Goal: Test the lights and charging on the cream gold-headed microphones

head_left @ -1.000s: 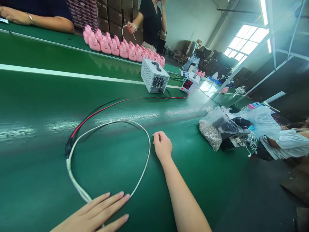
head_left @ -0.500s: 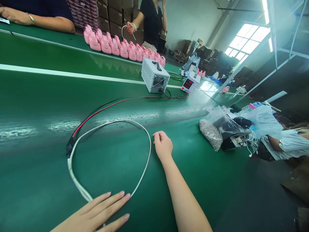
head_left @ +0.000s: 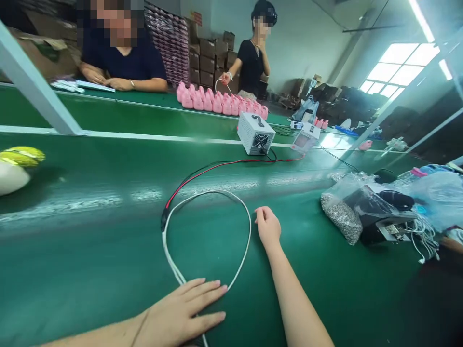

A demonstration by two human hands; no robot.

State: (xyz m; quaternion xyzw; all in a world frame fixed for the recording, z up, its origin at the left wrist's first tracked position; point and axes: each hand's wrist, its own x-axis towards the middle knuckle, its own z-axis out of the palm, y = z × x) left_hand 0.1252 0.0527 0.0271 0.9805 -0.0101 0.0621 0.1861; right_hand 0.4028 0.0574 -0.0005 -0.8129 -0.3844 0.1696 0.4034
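Taking the cable's loop as a clock face: between nine and ten, far out on the green surface (head_left: 108,270), lies a white and yellow item (head_left: 21,156), cut off by the view's edge. At eleven, beyond the surface, sits a person in a dark top (head_left: 123,67), hands near a flat pale item (head_left: 96,86). On the loop between nine and ten is black tape (head_left: 165,219), joining the white cable (head_left: 165,246) to a red wire (head_left: 184,183).

Between six and seven, the left hand (head_left: 184,306) lies palm down over the cable, its grip open, fingers straight (nothing clasped). At twelve stand rows of pink cases (head_left: 217,103); just right of twelve, a second person (head_left: 251,58) holds a white cord (head_left: 218,84). At one is a grey box (head_left: 249,135) with a fan.

At three, just outside the loop, is the right hand (head_left: 268,226), its grip curled closed; whether anything is inside, I cannot tell. At two, farther off, is a smaller box (head_left: 306,140). At three, well apart, are a bag of beads (head_left: 340,219) and white leads (head_left: 427,236).
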